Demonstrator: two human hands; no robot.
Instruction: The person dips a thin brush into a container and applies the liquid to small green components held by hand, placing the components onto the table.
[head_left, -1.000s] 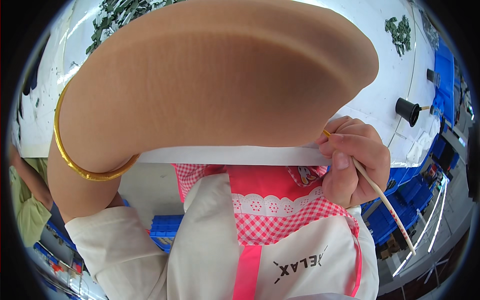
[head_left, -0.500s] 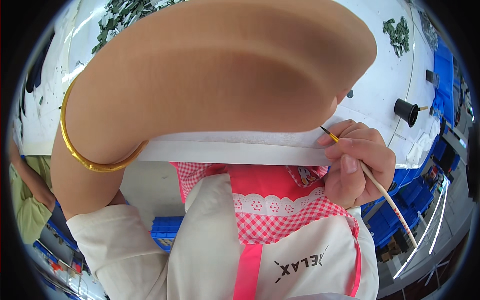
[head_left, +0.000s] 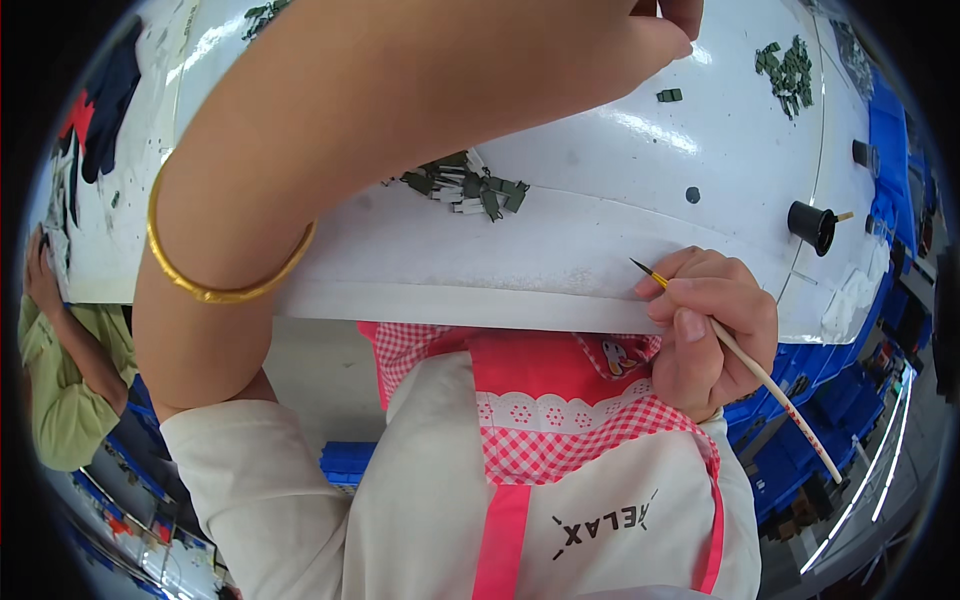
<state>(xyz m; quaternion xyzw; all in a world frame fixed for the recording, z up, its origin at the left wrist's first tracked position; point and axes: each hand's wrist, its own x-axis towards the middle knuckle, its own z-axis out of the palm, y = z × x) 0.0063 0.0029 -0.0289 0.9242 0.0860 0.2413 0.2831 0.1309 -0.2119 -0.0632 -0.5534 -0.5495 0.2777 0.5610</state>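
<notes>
The slim paintbrush with a pale, tapering handle, a yellow band and a fine dark tip (head_left: pixel 762 374) sits in the right hand (head_left: pixel 715 325), above the near edge of the white, glossy tabletop (head_left: pixel 600 225), on the right. Thumb and fingers close around it pen-fashion just behind the band; the tip points far and left, and the handle's end slants out near and right. It looks light and fairly stiff along the handle, probably wooden, and smooth enough to roll if pinched loosely. The fine tip is likely the soft, delicate part, easily splayed by pressing, so the best hold is low on the handle, close behind the band, clear of the bristles.

The left hand (head_left: pixel 655 45) is at the far edge, partly cut off; its fingers are bent, but whether they grasp anything I cannot tell. Just nearer than it lies a small dark-green, block-like piece (head_left: pixel 669 96). A loose cluster of similar dark-green and whitish pieces (head_left: pixel 490 190) lies nearer and left, beside the forearm. Right of the brush tip and farther off stands a black, tilted-looking cup (head_left: pixel 811 228).
</notes>
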